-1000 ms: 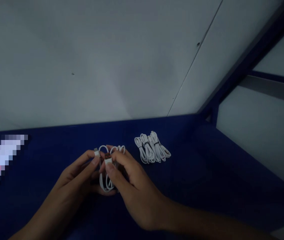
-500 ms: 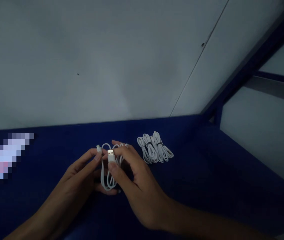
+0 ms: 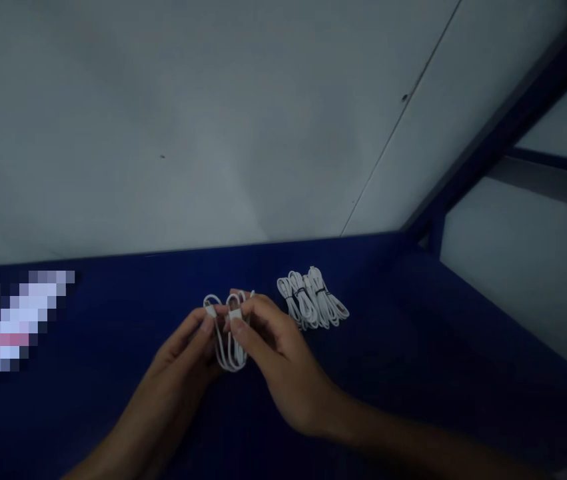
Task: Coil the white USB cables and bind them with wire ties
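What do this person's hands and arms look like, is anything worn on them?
Both are bare: the left hand and right hand show no gloves, rings or watch, and no sleeves cover the forearms as far as the dim picture shows. Short fingernails show faintly.

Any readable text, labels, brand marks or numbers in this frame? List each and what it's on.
None readable.
White cable held in the left hand and right hand: no print visible; the plugs are too small and dim to tell.
Tied cable bundles on the blue table: no labels seen.
Grey wall: only small marks and a seam, no writing.
Pixelated patch at left: unreadable.
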A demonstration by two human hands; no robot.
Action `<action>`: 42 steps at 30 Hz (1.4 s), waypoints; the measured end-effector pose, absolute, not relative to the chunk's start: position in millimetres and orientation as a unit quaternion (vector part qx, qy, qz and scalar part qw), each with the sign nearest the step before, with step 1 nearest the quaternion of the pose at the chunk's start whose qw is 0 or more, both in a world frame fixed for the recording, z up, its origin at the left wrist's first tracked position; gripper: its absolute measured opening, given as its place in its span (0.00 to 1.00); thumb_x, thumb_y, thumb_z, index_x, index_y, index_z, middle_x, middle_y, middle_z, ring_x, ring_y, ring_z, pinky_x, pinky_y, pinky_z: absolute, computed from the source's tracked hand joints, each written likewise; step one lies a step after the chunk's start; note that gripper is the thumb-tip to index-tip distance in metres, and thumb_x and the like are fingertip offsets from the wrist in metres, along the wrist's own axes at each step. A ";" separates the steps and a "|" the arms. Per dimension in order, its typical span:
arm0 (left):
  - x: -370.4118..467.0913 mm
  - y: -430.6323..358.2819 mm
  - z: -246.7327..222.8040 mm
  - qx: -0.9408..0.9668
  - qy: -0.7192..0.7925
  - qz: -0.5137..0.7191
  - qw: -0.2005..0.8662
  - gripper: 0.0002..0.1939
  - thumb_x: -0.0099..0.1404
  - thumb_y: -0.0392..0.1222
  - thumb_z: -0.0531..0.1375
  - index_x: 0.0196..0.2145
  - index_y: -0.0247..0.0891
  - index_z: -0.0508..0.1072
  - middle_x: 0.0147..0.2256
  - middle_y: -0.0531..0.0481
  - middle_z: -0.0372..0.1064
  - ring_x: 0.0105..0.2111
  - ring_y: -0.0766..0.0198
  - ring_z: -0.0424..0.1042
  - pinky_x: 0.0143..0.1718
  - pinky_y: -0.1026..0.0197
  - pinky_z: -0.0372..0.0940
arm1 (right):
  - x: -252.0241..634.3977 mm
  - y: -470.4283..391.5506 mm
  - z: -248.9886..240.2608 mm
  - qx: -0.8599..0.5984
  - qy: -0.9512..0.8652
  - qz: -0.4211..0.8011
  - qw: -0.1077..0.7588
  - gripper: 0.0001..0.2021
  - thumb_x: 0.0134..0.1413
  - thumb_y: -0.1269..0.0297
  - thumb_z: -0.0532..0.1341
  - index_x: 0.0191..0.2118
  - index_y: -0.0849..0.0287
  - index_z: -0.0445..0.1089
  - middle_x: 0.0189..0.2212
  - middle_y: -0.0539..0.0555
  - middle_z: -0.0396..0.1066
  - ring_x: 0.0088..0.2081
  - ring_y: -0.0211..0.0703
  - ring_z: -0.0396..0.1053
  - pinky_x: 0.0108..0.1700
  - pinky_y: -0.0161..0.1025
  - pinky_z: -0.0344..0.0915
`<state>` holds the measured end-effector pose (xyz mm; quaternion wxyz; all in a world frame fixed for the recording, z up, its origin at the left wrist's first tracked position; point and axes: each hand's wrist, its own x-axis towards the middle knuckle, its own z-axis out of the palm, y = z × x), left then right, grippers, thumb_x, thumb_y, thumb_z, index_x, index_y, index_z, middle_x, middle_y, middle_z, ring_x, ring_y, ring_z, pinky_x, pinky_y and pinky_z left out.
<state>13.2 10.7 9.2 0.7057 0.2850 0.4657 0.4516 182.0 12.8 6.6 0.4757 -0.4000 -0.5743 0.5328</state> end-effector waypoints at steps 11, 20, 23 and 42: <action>4.9 9.0 17.5 0.281 0.429 0.455 0.728 0.15 0.77 0.51 0.67 0.56 0.46 0.83 0.55 0.44 0.81 0.54 0.51 0.79 0.48 0.58 0.74 | 173.1 3.8 12.4 -0.381 -0.545 0.590 0.459 0.14 0.76 0.49 0.61 0.42 0.53 0.72 0.59 0.56 0.68 0.52 0.48 0.73 0.43 0.43 0.79; 5.3 6.8 10.2 0.285 0.428 0.418 0.749 0.09 0.74 0.49 0.70 0.49 0.47 0.86 0.44 0.48 0.82 0.42 0.57 0.79 0.42 0.61 0.72 | 181.6 1.8 11.1 -0.396 -0.512 0.614 0.452 0.10 0.71 0.59 0.67 0.37 0.54 0.71 0.67 0.54 0.65 0.61 0.55 0.72 0.48 0.49 0.80; 4.0 5.7 15.1 0.312 0.417 0.424 0.741 0.07 0.74 0.46 0.69 0.47 0.47 0.87 0.37 0.50 0.79 0.36 0.61 0.76 0.40 0.61 0.71 | 183.1 1.4 18.0 -0.406 -0.546 0.569 0.461 0.09 0.71 0.62 0.67 0.36 0.54 0.73 0.64 0.53 0.69 0.68 0.56 0.66 0.62 0.56 0.72; -0.1 11.3 11.9 0.393 0.459 0.387 0.697 0.10 0.74 0.51 0.69 0.46 0.44 0.87 0.37 0.48 0.80 0.36 0.60 0.77 0.41 0.62 0.75 | 181.8 1.2 15.2 -0.406 -0.535 0.580 0.462 0.10 0.72 0.59 0.66 0.37 0.53 0.71 0.65 0.53 0.66 0.56 0.50 0.75 0.49 0.48 0.78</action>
